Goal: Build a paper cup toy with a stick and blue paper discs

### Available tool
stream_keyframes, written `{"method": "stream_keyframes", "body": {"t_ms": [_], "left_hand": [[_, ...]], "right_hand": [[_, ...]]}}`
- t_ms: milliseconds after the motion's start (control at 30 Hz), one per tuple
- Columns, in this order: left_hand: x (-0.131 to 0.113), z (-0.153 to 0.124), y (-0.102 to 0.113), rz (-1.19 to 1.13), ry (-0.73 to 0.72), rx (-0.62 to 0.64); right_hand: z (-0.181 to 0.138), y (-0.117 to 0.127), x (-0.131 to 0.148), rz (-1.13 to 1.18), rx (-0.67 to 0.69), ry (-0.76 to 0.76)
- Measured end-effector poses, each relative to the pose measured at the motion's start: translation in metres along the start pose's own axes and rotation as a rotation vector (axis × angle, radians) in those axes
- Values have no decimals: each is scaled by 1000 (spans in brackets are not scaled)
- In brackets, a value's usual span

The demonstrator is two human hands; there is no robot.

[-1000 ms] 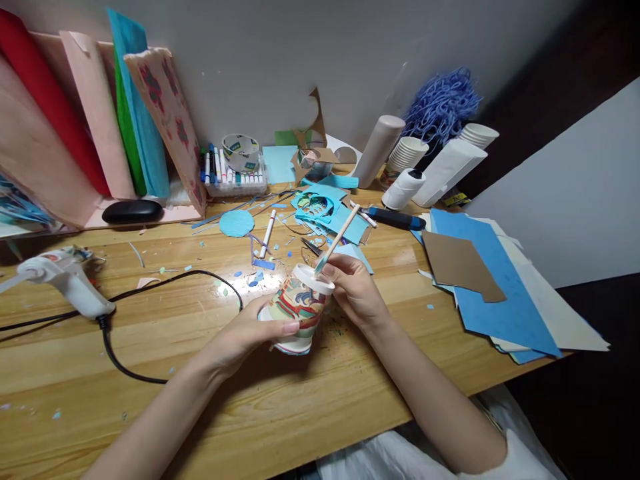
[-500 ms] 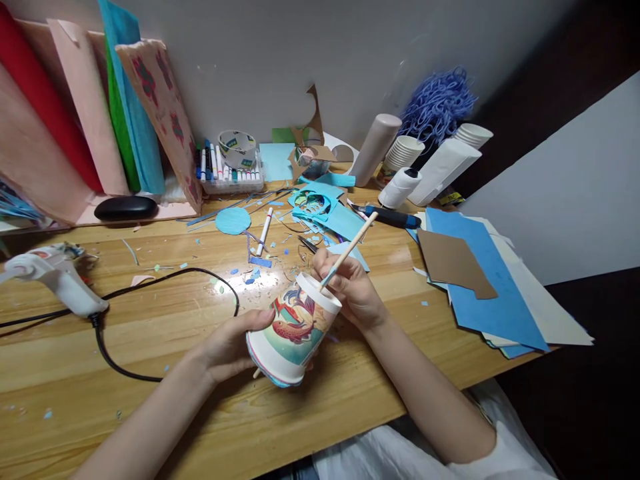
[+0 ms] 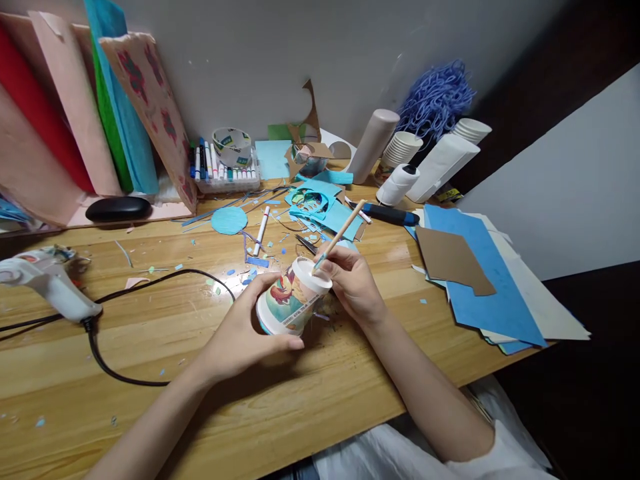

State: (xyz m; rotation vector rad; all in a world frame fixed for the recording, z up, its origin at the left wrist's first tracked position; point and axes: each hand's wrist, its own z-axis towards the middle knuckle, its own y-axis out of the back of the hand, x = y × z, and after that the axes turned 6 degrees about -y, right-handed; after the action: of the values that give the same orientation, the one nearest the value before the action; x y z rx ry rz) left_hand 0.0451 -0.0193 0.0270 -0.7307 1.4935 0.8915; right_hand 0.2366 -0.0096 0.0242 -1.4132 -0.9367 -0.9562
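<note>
A paper cup (image 3: 293, 299) printed with a red fish is held tilted above the table, its narrow base facing up and away. My left hand (image 3: 245, 333) grips the cup from the left, thumb at the near side. From the cup's base a wooden stick (image 3: 345, 230) slants up to the right, with a bit of blue near the base. Pinched on that stick, close to where it meets the cup, is my right hand (image 3: 356, 283). The cup's wide end shows a blue edge, mostly covered by my left hand.
A white glue gun (image 3: 60, 283) with a black cable lies at the left. Behind the cup are a white marker (image 3: 261, 231), a blue paper disc (image 3: 229, 220), paper scraps and a dark-handled cutter (image 3: 390, 214). Stacked paper sheets (image 3: 493, 293) lie at the right.
The cup has moved slightly up and turned, so a printed text strip faces me. My left thumb has shifted to the near side. The stick's lower end, seen below the cup before, is hidden.
</note>
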Motion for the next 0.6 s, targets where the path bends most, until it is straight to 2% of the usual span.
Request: {"method": "stream_keyframes", "body": {"t_ms": [67,167,367,600], "left_hand": [[-3,0,-3,93,-2,-5],[-5,0,-4,79,14,49],[-1,0,-1,-64,112,108],[3,-2,-2,-355,190,171]], "right_hand": [[0,-1,0,2,-26,-22],[-2,-3,0,26,-36,-41],[-4,-3,3,7,-33,-47],[-4,-5,3,57,-35,-107]]}}
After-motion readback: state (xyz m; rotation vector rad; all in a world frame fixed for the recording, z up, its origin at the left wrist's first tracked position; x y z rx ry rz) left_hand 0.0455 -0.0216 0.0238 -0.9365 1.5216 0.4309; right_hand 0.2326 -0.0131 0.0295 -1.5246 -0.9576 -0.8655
